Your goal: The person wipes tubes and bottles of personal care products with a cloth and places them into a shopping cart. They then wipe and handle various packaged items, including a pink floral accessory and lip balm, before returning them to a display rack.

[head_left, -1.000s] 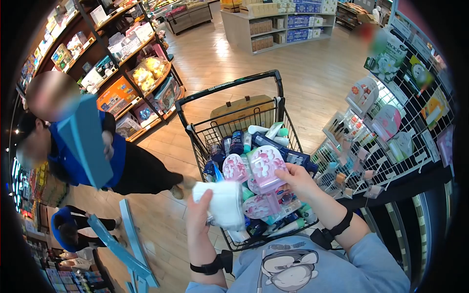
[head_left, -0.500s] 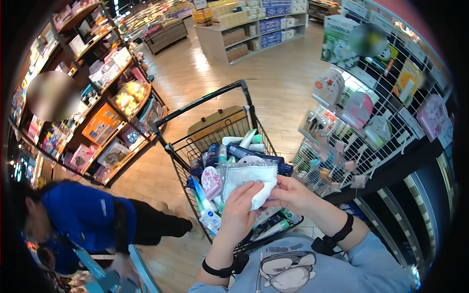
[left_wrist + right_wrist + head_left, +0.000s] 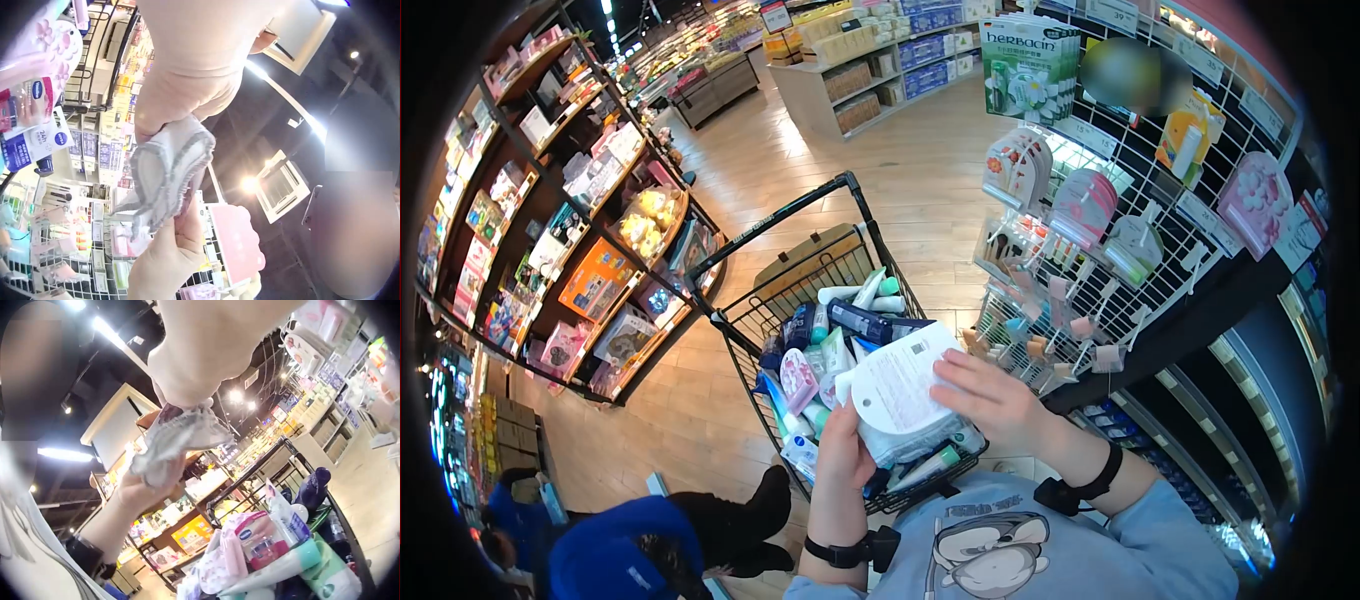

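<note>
In the head view, both hands hold a round-cornered package above the cart, its white printed back with a barcode facing up. My left hand is at its lower left, and the fingers of my right hand lie across its right side. A white cloth with grey stitched edges is bunched between the hands in the left wrist view; my left hand grips it from above. The thumb of my right hand pinches at its lower end. In the right wrist view the cloth hides most of the package.
Under the hands, the black wire cart holds tubes, bottles and a pink flower-patterned package. A wire rack with hanging packages stands at the right. Store shelves line the left, where a person in blue bends low.
The package has turned from its pink front to its white back. My left hand passed the cloth over it. The view has swung right, and the person in blue has bent lower.
</note>
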